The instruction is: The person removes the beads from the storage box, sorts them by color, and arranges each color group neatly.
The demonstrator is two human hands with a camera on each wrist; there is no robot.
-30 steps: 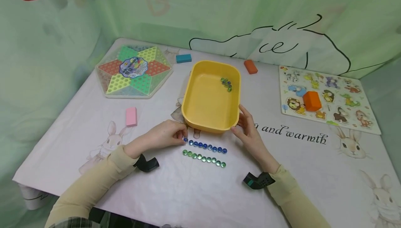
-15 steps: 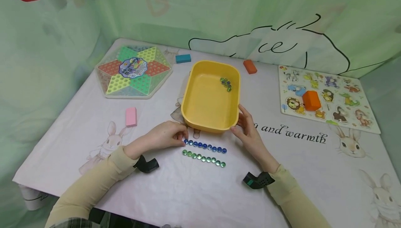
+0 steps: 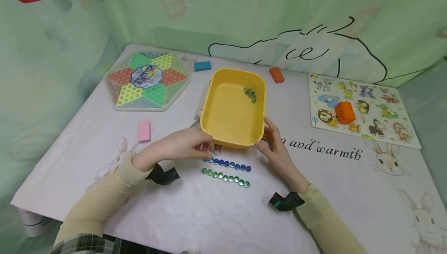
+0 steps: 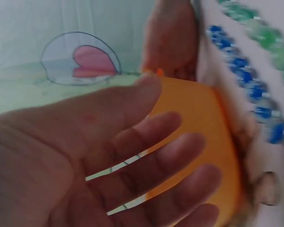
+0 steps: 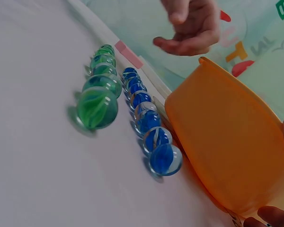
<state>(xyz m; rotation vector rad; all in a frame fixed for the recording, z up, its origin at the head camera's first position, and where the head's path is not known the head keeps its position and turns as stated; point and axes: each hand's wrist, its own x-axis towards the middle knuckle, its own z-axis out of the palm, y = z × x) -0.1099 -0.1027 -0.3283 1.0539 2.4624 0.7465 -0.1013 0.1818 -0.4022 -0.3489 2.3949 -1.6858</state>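
Note:
Above the left end of a row of blue marbles (image 3: 227,163) is my left hand (image 3: 186,144), its fingers loosely bent with nothing between them. In the left wrist view the fingers spread in front of the yellow tub (image 3: 233,141). My right hand (image 3: 277,155) holds the tub's near right corner, thumb at the near side and fingers along the right side. A row of green marbles (image 5: 97,108) runs beside the blue row, on the side nearer the body. Inside the tub, several green and blue marbles (image 3: 250,94) lie against the far right.
A Chinese checkers board (image 3: 146,79) lies at the back left, with a pink block (image 3: 144,131) in front. A blue block (image 3: 202,66) and an orange block (image 3: 277,75) lie behind the tub. At right, an animal puzzle board (image 3: 384,130) bears another orange block (image 3: 345,112).
My left hand pushed the leftmost blue marble against the row, then let go and lifted away toward the tub. My right hand has stayed at the tub's corner.

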